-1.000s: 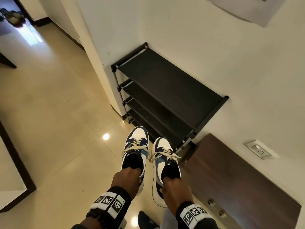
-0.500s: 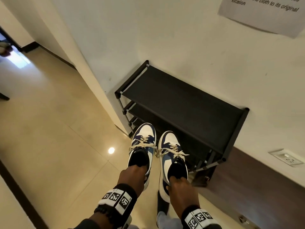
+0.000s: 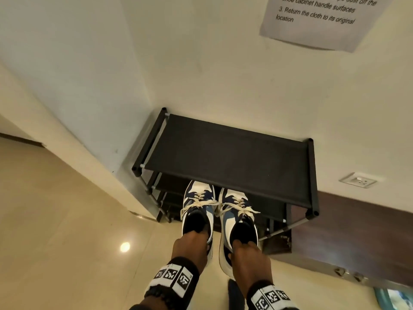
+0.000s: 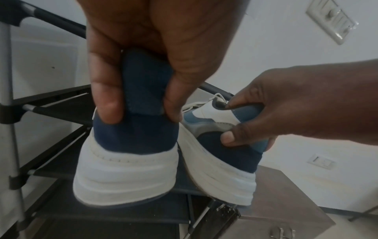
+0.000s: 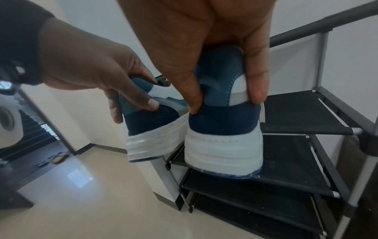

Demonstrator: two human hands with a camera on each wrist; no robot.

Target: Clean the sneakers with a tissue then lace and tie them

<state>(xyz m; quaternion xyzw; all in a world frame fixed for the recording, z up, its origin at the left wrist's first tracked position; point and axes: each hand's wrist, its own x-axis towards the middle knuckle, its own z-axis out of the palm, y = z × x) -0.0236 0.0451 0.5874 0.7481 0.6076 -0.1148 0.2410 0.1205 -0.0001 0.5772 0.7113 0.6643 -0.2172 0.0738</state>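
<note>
Both hands pinch laced sneakers (image 3: 220, 214) by their heels (toes forward), fingers (image 4: 106, 97) clamped, judged for shelving on rack (image 3: 230, 157).

Head looks down; wrists close behind heels, slightly blurred; all share rack (image 3: 234, 157).
</note>
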